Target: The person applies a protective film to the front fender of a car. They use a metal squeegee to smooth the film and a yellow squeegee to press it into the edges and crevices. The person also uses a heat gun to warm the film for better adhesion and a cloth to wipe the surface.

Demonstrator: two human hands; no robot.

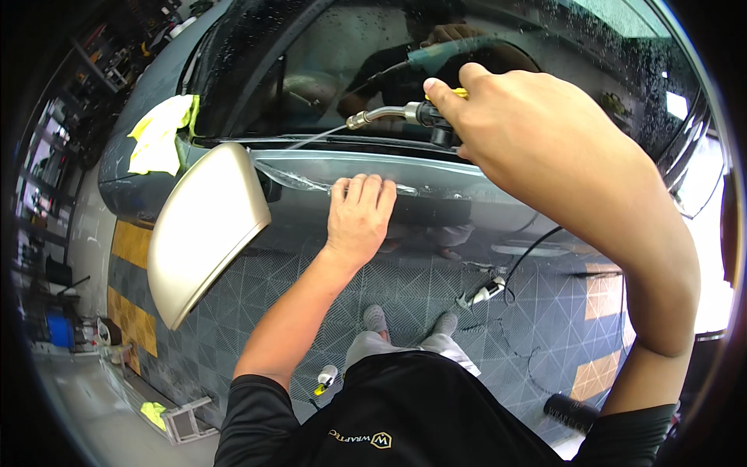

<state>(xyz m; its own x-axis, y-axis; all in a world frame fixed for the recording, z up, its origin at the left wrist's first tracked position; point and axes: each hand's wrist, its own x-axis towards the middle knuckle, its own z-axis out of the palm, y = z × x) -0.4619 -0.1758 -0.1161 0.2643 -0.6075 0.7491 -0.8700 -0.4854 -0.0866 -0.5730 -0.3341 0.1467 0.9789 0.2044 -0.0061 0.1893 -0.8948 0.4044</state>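
Note:
My right hand (498, 101) is wrapped round a spray gun (432, 117) with a bent metal nozzle and a yellow part on top. From its tip a thin pale streak, like a jet of liquid, runs down left to the lower edge of the car window (311, 86). My left hand (360, 212) has its fingers curled over a wrinkled edge of clear film (299, 177) on the upper part of the grey car door (459, 206). The film stretches from beside the side mirror toward the right. My left thumb is hidden.
A beige side mirror (206, 233) juts out left of my left hand. A yellow cloth (162, 136) lies on the car behind it. White spray bottles (489, 289) stand on the tiled floor, with a dark hose (537, 243) nearby. A black cylinder (570, 412) lies at lower right.

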